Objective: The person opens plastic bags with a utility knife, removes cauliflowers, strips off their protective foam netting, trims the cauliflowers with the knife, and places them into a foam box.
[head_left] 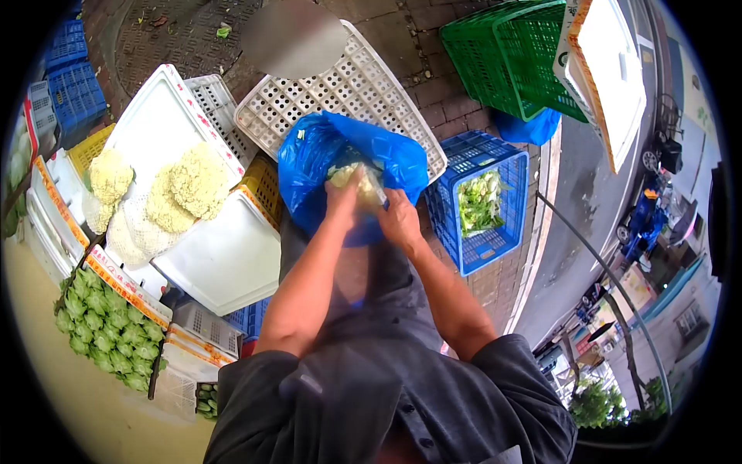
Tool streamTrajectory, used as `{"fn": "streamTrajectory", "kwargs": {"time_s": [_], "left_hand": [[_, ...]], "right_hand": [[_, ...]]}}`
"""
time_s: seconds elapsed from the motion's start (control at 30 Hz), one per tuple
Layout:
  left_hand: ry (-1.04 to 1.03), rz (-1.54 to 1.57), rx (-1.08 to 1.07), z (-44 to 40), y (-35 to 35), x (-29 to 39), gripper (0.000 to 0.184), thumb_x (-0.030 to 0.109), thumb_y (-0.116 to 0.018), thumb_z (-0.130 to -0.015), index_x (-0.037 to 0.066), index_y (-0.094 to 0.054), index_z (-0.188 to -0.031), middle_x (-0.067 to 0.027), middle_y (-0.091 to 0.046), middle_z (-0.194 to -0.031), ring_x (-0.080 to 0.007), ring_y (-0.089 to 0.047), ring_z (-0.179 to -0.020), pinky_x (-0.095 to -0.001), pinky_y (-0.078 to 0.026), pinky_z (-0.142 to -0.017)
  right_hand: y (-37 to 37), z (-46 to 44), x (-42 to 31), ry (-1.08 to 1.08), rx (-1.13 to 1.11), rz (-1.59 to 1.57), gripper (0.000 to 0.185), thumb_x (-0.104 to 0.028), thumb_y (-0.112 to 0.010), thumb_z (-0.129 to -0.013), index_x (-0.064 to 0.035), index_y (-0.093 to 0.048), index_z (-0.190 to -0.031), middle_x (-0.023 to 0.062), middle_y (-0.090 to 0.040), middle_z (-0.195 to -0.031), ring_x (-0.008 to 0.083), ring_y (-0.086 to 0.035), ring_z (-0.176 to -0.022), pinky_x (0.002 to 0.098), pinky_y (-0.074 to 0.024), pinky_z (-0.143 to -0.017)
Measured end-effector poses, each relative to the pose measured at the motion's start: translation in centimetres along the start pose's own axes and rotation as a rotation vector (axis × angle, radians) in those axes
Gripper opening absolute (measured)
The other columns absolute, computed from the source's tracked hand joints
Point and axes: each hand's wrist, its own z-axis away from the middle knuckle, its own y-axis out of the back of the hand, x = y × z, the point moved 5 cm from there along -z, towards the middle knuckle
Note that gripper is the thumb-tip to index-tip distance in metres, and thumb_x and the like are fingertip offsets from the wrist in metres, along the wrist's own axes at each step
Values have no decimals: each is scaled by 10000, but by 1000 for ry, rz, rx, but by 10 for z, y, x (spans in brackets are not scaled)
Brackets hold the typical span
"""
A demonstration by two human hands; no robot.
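In front of my body a blue plastic bag (305, 158) stands with its mouth open on a white perforated crate. Inside its mouth is a pale cauliflower (340, 176), partly hidden by my fingers. My left hand (346, 198) is closed around the cauliflower. My right hand (400, 221) is closed close beside it, by a thin, pale, shiny strip at the cauliflower's edge; whether that is a blade or plastic I cannot tell. Off to the left, several whole cauliflowers (199, 182) lie on white foam boxes, some in white netting.
The white perforated crate (379, 77) lies under the bag. A blue crate (479, 255) with leafy trimmings (481, 203) is at the right, a green crate (502, 54) beyond it. Foam boxes (224, 255) and green vegetables (112, 329) fill the left. A road (568, 201) runs along the right.
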Motion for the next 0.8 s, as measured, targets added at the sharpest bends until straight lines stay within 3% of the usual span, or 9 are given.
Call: {"fn": "streamTrajectory", "kwargs": {"time_s": [0.03,0.17,0.2,0.27,0.33,0.5,0.63,0.73,0.8], "left_hand": [[-17,3,24,5,-2,9,1198,438,-880,-752,-33,-120,-1550,-256,-469,-1417,-343,-559,-1225,-474,-545,-915],[-30,177,6,-22,7,-8,1121,269,-908,-721,-33,-180,-1517,-259,-516,-1321,-355,-640,-1060,-495,-589,-788],[-35,153,10,-27,10,-10,1065,130,-851,-733,-22,-163,-1530,-273,-518,-1306,-362,-656,-1010,-505,-598,-751],[46,139,12,-35,17,-18,1036,82,-804,-738,-5,-154,-1540,-271,-519,-1304,-362,-654,-1022,-505,-597,-759],[64,117,32,-39,20,-20,1013,51,-768,-746,16,-150,-1549,-264,-519,-1306,-362,-653,-1032,-502,-599,-763],[-7,162,-27,7,19,-29,998,39,-731,-768,93,-143,-1573,-243,-513,-1333,-366,-650,-1063,-491,-613,-769],[-54,192,-64,7,45,-70,651,80,-656,-839,211,-368,-1408,-137,-550,-1293,-333,-645,-1048,-573,-549,-680],[-72,212,-101,13,57,-78,739,60,-641,-855,170,-302,-1502,-132,-557,-1322,-299,-650,-1080,-467,-575,-690],[-78,213,-92,20,57,-76,806,39,-631,-853,129,-237,-1551,-137,-546,-1349,-290,-649,-1097,-394,-588,-686]], "right_hand": [[-3,4,-1,32,1,-20,356,-170,-660,-852,-60,-634,-1189,206,-637,-1108,436,-644,-975,506,-529,-827],[-15,23,-3,36,-57,-64,384,-150,-671,-823,-48,-643,-1192,208,-638,-1066,435,-635,-976,510,-513,-833],[-13,26,-5,26,-66,-82,394,-152,-670,-823,-46,-641,-1201,210,-641,-1066,436,-635,-977,510,-510,-835],[-11,31,-5,12,-104,-106,416,-154,-663,-827,-43,-631,-1227,216,-647,-1077,436,-636,-985,507,-508,-843],[-6,28,0,13,-151,-118,442,-156,-650,-836,-42,-617,-1262,222,-654,-1099,436,-639,-1000,501,-508,-855],[17,9,49,-228,-73,-203,368,-243,-645,-898,-16,-618,-1186,253,-686,-888,401,-686,-846,441,-520,-755],[23,4,72,-171,-169,-103,486,-266,-673,-888,-11,-587,-1292,261,-684,-940,370,-687,-891,426,-518,-801],[13,1,67,-108,-309,-135,589,-265,-693,-874,-27,-550,-1393,210,-687,-914,297,-680,-828,403,-529,-755],[-1,1,64,-247,-443,-300,565,-259,-690,-873,-42,-570,-1380,179,-683,-906,263,-667,-782,388,-531,-707]]}}
